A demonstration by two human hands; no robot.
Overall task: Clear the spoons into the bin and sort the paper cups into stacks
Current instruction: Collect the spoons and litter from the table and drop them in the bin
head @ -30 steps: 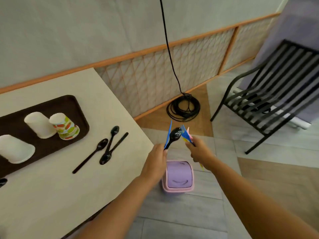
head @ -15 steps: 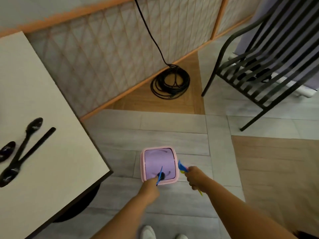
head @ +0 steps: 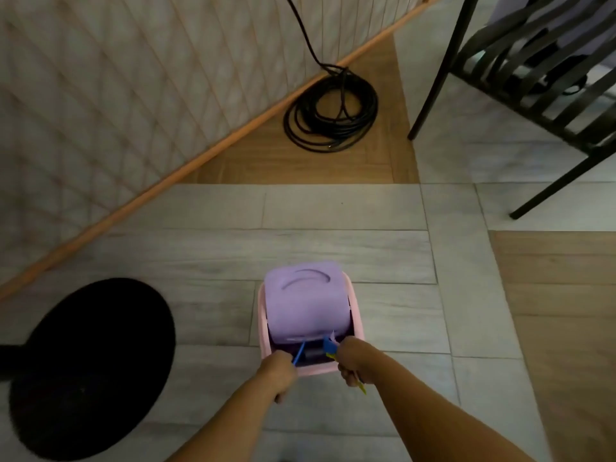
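Your left hand's (head: 279,371) fingers are curled under and pinch one thin blue strip (head: 299,353), which slants up and to the right over the near rim of the bin. Your right hand's (head: 352,361) fingers are curled tight around one small blue and yellow piece (head: 329,345); its blue end points into the bin and its yellow tip sticks out on the near side of the fist. Both hands sit at the near edge of one square pink plastic bin (head: 262,316) standing on the grey tiled floor (head: 333,211). Its single lilac swing lid (head: 303,303), with a curved groove moulded in, is tilted, leaving a dark gap at the near side. One dark shape (head: 311,354) lies in that gap between your hands, too blurred to tell whether it is a spoon. To the left lies one black round base (head: 90,365). Far off are one coil of black cable (head: 330,116) by the wall and, to the right, one black slatted chair (head: 533,71).
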